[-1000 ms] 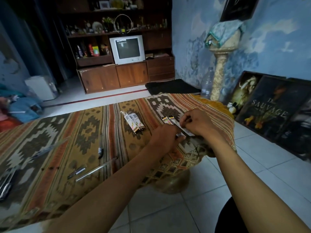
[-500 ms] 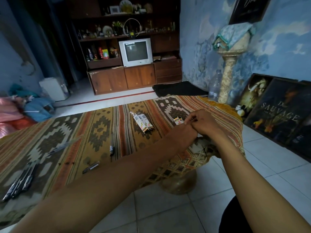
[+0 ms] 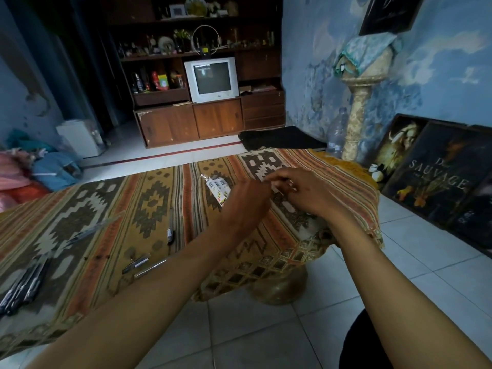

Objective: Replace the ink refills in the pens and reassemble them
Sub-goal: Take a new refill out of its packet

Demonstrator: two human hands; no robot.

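The right hand point(image 3: 306, 194) and left hand point(image 3: 246, 206), raised off the bench point(image 3: 80, 230) since a second ago, pinch a small item, likely a refill packet, between them; a second refill packet point(image 3: 217, 189) lies just left of the left hand, suggesting unpacking is underway.

Both hands point(image 3: 277, 193) meet above the patterned cloth point(image 3: 149, 198).

Both arms outstretched; left hand point(image 3: 246, 202) and right hand point(image 3: 306, 194) close together, fingers curled.

Small item between blurred fingers point(image 3: 277, 179) unreadable; refill packet point(image 3: 218, 189) partly behind left hand point(image 3: 246, 202).
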